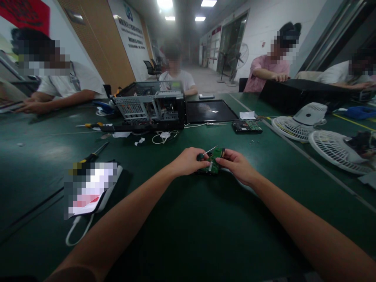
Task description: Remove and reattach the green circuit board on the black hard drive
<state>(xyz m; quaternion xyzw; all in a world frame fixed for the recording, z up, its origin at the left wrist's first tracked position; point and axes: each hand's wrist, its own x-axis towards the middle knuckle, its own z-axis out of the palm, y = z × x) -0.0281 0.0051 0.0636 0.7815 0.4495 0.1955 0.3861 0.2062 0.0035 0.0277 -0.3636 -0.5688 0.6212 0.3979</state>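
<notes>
A green circuit board (212,166) is held up just above the table in front of me, between both hands. My left hand (190,161) is closed around a small screwdriver (210,150), whose thin shaft points up and to the right across the board. The thumb of that hand also touches the board's left side. At the right edge, my right hand (236,164) pinches the board between thumb and fingers. Its underside is hidden, so I cannot tell whether a drive body is attached.
An opened computer case (149,107) stands ahead, beside a black panel (211,111). A hard drive (247,126) lies to its right. On the left are a phone (94,188) with a cable and a larger screwdriver (95,154). White fan parts (293,128) are at right; several people sit around.
</notes>
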